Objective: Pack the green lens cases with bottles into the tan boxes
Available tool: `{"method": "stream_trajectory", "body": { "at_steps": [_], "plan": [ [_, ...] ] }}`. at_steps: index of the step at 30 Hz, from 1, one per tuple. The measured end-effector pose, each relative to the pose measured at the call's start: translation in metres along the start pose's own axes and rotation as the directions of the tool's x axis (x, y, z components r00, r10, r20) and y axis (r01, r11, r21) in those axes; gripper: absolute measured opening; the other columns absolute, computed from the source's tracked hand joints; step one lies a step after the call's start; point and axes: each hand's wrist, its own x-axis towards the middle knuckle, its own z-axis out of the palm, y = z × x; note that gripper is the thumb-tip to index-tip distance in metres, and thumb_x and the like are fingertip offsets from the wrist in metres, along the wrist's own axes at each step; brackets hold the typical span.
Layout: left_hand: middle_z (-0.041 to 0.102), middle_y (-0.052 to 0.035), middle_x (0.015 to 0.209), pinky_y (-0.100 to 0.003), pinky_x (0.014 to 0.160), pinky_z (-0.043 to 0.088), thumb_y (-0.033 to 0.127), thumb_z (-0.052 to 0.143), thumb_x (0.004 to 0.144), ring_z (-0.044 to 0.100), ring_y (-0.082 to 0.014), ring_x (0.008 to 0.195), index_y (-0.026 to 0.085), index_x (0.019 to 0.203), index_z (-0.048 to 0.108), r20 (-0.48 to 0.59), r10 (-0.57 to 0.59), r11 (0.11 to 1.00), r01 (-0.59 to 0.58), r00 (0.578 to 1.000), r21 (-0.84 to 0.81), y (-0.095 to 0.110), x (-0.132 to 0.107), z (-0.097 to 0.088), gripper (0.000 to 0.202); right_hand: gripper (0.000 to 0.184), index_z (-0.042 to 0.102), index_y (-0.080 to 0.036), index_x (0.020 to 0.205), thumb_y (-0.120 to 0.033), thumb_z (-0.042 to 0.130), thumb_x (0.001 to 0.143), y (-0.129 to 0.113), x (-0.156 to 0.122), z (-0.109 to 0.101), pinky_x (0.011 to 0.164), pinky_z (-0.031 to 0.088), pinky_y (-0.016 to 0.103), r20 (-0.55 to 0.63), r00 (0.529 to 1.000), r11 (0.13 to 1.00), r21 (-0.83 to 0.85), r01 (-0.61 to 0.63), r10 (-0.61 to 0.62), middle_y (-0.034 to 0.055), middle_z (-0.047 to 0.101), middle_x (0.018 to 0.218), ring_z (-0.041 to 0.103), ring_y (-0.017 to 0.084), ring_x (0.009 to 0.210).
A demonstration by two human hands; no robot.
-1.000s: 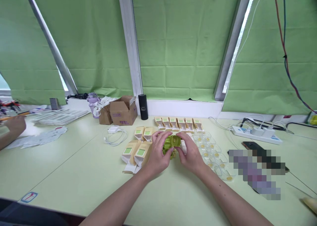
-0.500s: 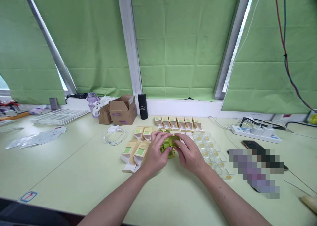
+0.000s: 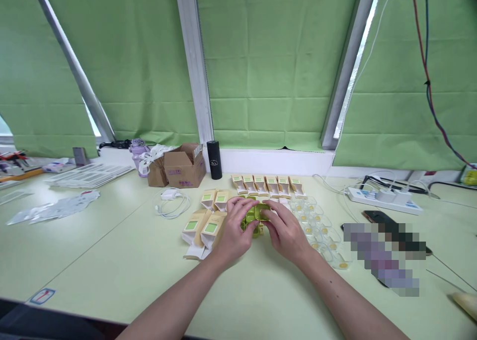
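Observation:
Between both hands is a small green plastic case, tilted so its hollow inside shows. My left hand is closed on its left side, with the thumb below and the fingers over the top. My right hand pinches its right side. Other green plastic pieces lie just under and behind the fingers, partly hidden. Left of my left hand stand kraft paper boxes with green windows and open white flaps. Clear plastic cases with yellow round centres lie in rows right of my right hand.
A row of small kraft boxes stands at the back. Behind on the left are a cardboard box, a black bottle and a white charger cable. On the right lie a power strip and a dark phone.
Both hands keep hold of the green case in nearly the same place. The view has shifted very slightly; nothing else visibly differs.

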Motion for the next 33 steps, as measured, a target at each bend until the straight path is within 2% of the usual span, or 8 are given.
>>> {"method": "stream_trajectory", "body": {
  "at_steps": [11,23,26,30,33],
  "plan": [
    [0.067,-0.0109,0.136,-0.055,0.116,0.048,0.021,0.066,0.101,0.047,-0.0319,0.136,0.032,0.146,0.065,-0.016,0.023,1.000,-0.023,1.000,0.006,0.0002,-0.0009,0.0009,0.046,0.040,0.060,-0.024,0.141,-0.009,0.053,0.104,-0.0013,0.0022,-0.0006,0.100,0.064,0.053,0.016,1.000,1.000,0.002,0.016,-0.016,0.0193,0.064,0.141,0.066,0.033,0.129],
    [0.067,-0.0107,0.138,-0.055,0.115,0.048,0.015,0.062,0.100,0.047,-0.0319,0.137,0.030,0.147,0.062,-0.003,0.056,0.998,-0.056,0.998,-0.010,0.0010,-0.0002,-0.0011,0.049,0.044,0.057,-0.020,0.145,-0.007,0.054,0.103,-0.0003,-0.0005,-0.0005,0.104,0.063,0.051,-0.016,1.000,1.000,0.005,0.021,-0.021,0.0203,0.062,0.143,0.064,0.032,0.133],
    [0.069,-0.0108,0.136,-0.055,0.114,0.049,0.015,0.062,0.100,0.048,-0.0321,0.137,0.030,0.145,0.064,-0.015,0.049,0.999,-0.049,0.999,-0.011,-0.0005,-0.0001,-0.0008,0.047,0.043,0.058,-0.021,0.144,-0.008,0.055,0.104,-0.0008,0.0000,-0.0008,0.105,0.062,0.051,-0.008,1.000,1.000,0.017,0.004,-0.004,0.0196,0.063,0.143,0.064,0.032,0.134],
    [0.071,-0.0112,0.131,-0.054,0.112,0.049,0.018,0.062,0.102,0.049,-0.0316,0.134,0.029,0.141,0.067,-0.035,0.038,0.999,-0.037,0.999,0.006,-0.0047,0.0004,0.0001,0.041,0.046,0.050,-0.023,0.152,-0.015,0.056,0.107,-0.0035,0.0007,-0.0015,0.108,0.062,0.052,-0.014,0.999,0.998,0.034,-0.046,0.046,0.0175,0.068,0.142,0.066,0.030,0.134],
    [0.074,-0.0112,0.127,-0.054,0.110,0.050,0.021,0.062,0.103,0.051,-0.0313,0.131,0.027,0.136,0.071,-0.056,0.030,0.999,-0.028,0.998,0.023,-0.0075,0.0011,0.0010,0.034,0.041,0.049,-0.023,0.151,-0.022,0.053,0.110,-0.0050,-0.0001,-0.0011,0.100,0.065,0.047,-0.025,0.992,0.991,0.056,-0.119,0.120,0.0152,0.074,0.132,0.073,0.028,0.123]
  ]
}}
